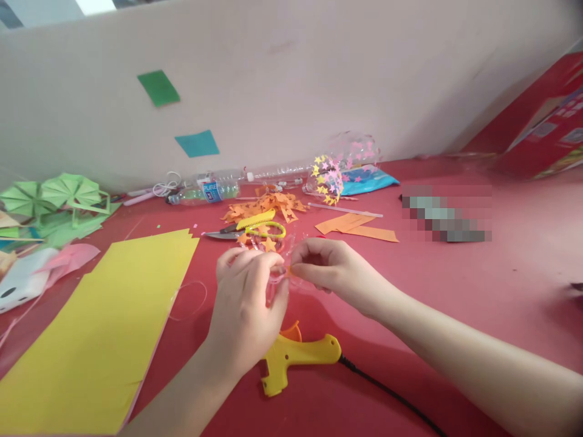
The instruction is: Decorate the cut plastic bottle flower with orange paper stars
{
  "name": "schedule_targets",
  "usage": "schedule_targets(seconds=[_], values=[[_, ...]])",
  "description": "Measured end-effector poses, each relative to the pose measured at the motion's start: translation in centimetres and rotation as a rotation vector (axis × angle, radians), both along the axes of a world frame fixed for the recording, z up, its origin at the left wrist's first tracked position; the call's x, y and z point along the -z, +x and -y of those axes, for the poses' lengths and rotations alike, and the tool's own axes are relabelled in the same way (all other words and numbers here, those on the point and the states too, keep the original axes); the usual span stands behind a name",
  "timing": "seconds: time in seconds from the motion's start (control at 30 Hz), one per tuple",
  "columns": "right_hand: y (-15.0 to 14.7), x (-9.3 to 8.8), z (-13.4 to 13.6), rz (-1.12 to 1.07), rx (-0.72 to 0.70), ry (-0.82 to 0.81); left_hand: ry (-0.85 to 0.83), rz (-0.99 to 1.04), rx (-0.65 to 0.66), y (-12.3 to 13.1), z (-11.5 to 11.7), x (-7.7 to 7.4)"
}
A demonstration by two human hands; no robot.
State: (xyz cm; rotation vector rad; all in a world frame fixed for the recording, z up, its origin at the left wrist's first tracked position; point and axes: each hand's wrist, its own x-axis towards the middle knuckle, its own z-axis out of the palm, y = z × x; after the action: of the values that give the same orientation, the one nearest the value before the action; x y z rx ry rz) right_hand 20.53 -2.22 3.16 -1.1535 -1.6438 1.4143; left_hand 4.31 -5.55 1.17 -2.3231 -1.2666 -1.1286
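My left hand (248,297) is curled round a clear plastic piece (279,276), mostly hidden behind its fingers. Close beside it, my right hand (334,267) pinches a small orange paper star (288,272) between thumb and forefinger, touching or nearly touching the plastic. Another orange star (269,244) shows on or just behind the clear plastic. Below my hands lies a yellow glue gun (310,351) with an orange trigger, its nozzle end hidden by my left hand. Just beyond them are yellow-handled scissors (273,230) and a yellow utility knife (255,220).
Yellow paper sheets (104,315) cover the left. Orange scraps (268,206), orange strips (359,226), a labelled plastic bottle (204,191) and a star-covered clear bottle piece (327,180) lie farther back. Green folded paper umbrellas (70,193) stand far left. A black cord (387,388) runs lower right.
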Motion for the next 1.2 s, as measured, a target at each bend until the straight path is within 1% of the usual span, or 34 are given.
schedule_targets(seconds=[0.17,0.4,0.5,0.67,0.77,0.87,0.97,1.03,1.2], values=[[0.0,-0.1,0.0,0.042,0.046,0.021,-0.011,-0.107,-0.017,-0.2,0.0,-0.6],[0.1,0.1,0.0,0.091,0.051,0.131,0.006,-0.136,-0.024,-0.4,0.2,-0.9],[0.2,0.1,0.0,0.167,0.053,0.253,0.01,-0.132,-0.013,-0.4,0.2,-1.1],[0.4,0.3,0.2,0.322,0.054,0.56,0.036,-0.132,0.004,-0.5,0.1,-1.2],[0.6,0.6,0.3,0.34,0.059,0.692,0.032,-0.136,0.013,-0.7,0.1,-1.3],[0.8,0.9,0.4,0.326,0.017,0.802,0.046,-0.133,0.02,-0.8,0.2,-1.4],[0.9,1.0,0.4,0.332,-0.012,0.882,0.058,-0.127,0.024,-0.8,0.2,-1.5],[0.9,1.0,0.4,0.338,-0.014,0.908,0.056,-0.118,0.023,-0.9,0.3,-1.5],[0.9,0.9,0.5,0.327,0.034,0.939,0.057,-0.067,0.018,-1.0,0.4,-1.7]])
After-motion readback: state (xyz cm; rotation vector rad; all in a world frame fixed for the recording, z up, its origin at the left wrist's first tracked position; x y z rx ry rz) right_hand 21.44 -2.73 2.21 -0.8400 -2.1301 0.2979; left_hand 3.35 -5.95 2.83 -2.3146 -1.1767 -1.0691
